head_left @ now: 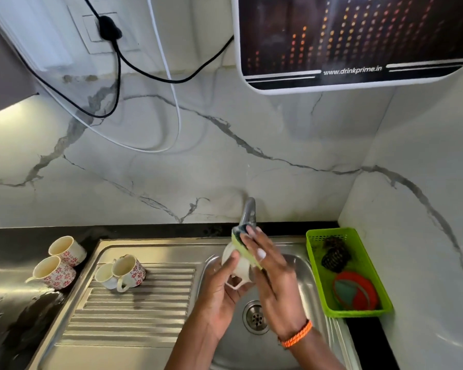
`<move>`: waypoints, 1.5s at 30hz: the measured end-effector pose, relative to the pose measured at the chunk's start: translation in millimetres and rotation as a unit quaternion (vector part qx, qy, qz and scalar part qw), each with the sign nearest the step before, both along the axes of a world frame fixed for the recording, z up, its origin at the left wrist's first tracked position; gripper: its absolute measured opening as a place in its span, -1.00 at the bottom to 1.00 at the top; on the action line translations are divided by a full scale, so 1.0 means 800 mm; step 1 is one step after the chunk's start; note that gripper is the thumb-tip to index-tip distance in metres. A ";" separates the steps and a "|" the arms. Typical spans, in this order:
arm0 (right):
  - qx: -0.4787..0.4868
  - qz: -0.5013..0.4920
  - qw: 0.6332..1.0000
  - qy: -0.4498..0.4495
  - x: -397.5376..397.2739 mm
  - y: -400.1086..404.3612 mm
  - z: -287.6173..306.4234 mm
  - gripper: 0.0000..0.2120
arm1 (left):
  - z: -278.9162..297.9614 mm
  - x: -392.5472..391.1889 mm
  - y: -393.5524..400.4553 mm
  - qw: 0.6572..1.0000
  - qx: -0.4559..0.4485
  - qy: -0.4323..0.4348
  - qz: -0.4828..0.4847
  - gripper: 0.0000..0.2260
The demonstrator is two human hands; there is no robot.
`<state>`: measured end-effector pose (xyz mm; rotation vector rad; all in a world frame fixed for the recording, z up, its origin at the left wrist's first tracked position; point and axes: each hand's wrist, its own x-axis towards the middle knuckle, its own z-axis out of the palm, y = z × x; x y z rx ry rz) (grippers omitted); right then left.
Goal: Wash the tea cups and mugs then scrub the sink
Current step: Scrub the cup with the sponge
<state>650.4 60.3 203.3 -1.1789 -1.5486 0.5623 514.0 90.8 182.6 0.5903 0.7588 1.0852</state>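
Over the steel sink basin [300, 273] my left hand [222, 289] holds a white cup [239, 265], fingers curled round its side, handle pointing down. My right hand [270, 268] grips a green and dark scrub sponge [239, 240] and presses it against the cup's rim. Two floral cups [67, 249] [54, 272] stand on the dark counter at the left. A floral mug [129, 271] and a small white cup [105, 276] sit on the ribbed drainboard [145, 303].
A grey tap [249, 209] rises behind the sink, no water visible. A green plastic basket [358, 244] at the right holds a dark scourer and an orange scrub pad. The drain [255, 316] lies below my hands. Cables hang on the marble wall; a water purifier is mounted above.
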 end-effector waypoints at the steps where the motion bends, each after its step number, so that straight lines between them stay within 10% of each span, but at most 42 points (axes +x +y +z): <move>1: 0.017 0.008 1.000 -0.024 0.003 -0.009 -0.008 -0.36 | 0.001 0.007 -0.003 1.000 -0.010 -0.024 0.011 -0.57; 16: 0.125 0.066 0.976 -0.168 0.015 -0.029 -0.059 -0.37 | -0.006 0.034 -0.027 0.962 -0.164 -0.191 0.104 -0.43; 25: 0.106 0.018 0.988 -0.114 0.020 -0.010 -0.048 -0.61 | -0.010 0.030 -0.030 0.980 -0.147 -0.064 0.120 -0.47; 30: 0.167 0.099 0.961 -0.197 0.015 -0.024 -0.052 -0.51 | -0.015 0.031 -0.045 0.947 -0.211 -0.235 0.062 -0.24; 45: 0.041 -0.030 0.998 -0.031 -0.017 0.008 -0.024 -0.37 | -0.006 0.011 -0.011 0.980 -0.107 -0.156 0.067 -0.56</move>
